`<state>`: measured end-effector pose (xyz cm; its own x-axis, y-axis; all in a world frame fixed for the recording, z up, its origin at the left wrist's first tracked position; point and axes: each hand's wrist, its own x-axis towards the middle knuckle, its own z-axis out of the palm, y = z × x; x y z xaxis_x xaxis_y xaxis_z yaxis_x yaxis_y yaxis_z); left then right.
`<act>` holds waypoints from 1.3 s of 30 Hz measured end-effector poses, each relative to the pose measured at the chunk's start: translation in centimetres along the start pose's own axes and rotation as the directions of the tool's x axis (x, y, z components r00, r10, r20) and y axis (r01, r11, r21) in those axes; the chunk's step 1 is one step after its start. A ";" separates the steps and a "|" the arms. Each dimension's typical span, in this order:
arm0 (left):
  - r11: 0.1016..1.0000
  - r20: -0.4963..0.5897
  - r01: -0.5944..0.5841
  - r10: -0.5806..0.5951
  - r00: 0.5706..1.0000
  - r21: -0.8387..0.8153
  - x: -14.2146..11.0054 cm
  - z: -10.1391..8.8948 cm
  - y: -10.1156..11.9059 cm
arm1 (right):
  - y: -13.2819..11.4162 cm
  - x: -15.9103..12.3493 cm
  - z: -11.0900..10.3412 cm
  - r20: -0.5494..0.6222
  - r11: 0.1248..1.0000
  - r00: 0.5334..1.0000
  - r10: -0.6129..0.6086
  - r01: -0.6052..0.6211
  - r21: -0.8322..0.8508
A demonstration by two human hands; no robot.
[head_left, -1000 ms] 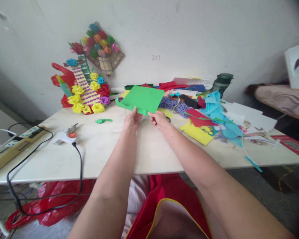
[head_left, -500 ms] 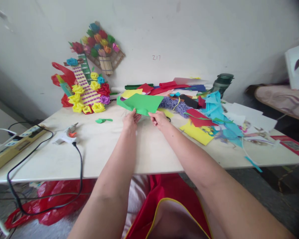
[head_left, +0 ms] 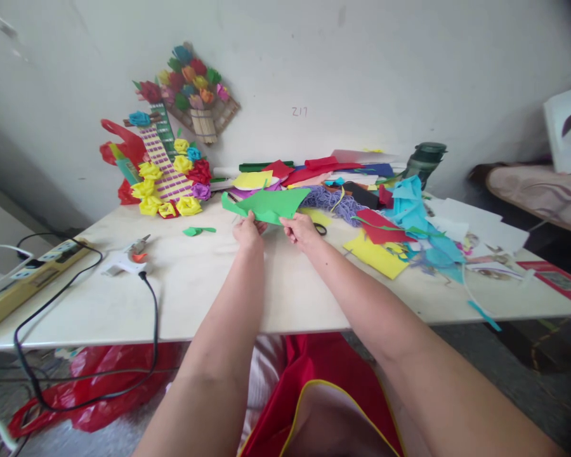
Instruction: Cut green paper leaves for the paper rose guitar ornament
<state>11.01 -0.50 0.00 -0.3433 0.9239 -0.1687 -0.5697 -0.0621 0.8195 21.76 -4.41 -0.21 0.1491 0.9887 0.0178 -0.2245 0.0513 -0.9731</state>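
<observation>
A sheet of green paper [head_left: 271,202] is held above the table by both hands, its left end curling up. My left hand [head_left: 250,230] pinches the near edge with the thumb on top. My right hand [head_left: 299,230] grips the same edge near its right corner. Just right of that hand, a black loop [head_left: 320,229], like a scissors handle, shows on the table. A small cut green piece shaped like a leaf [head_left: 197,231] lies to the left of my left hand.
A glue gun [head_left: 128,260] with a black cord and a power strip [head_left: 33,279] are at left. Paper flowers [head_left: 171,184] stand behind them. Purple yarn [head_left: 335,204], coloured paper scraps [head_left: 375,254] and a dark bottle [head_left: 424,164] occupy the right and back.
The green sheet has dipped and tilted flatter, uncovering more of the yellow and purple paper behind it. Both hands keep their hold on its near edge.
</observation>
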 end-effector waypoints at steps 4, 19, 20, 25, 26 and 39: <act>0.992 -0.104 -0.062 0.073 0.992 0.105 0.4 0.2 -0.6 | 0.2 -0.3 0.4 0.030 0.999 0.999 -0.019 0.021 -0.044; 0.970 -0.138 -0.164 0.189 0.972 0.180 0.9 0.2 -1.5 | 1.0 0.0 0.3 0.135 0.998 0.989 0.052 -0.057 0.035; 0.969 -0.139 -0.169 0.195 0.971 0.182 0.9 0.2 -1.6 | 1.1 0.0 0.3 0.146 0.997 0.988 0.057 -0.063 0.036; 0.977 -0.095 -0.172 0.185 0.978 0.129 0.4 0.5 -1.9 | 1.0 -0.2 0.5 0.106 0.999 0.993 0.046 -0.048 0.017; 0.979 -0.082 -0.171 0.180 0.980 0.107 0.3 0.6 -2.0 | 1.0 -0.2 0.6 0.075 0.999 0.997 0.036 -0.037 0.017; 0.999 0.065 -0.027 0.028 0.997 -0.018 -1.3 1.4 -1.3 | 0.2 0.4 0.0 -0.131 0.996 0.990 -0.050 0.060 0.071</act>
<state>13.19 -1.12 -0.06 -0.3096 0.9445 -0.1098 -0.5739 -0.0936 0.8136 21.83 -3.98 -0.37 0.2852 0.9578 0.0362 -0.2832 0.1203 -0.9515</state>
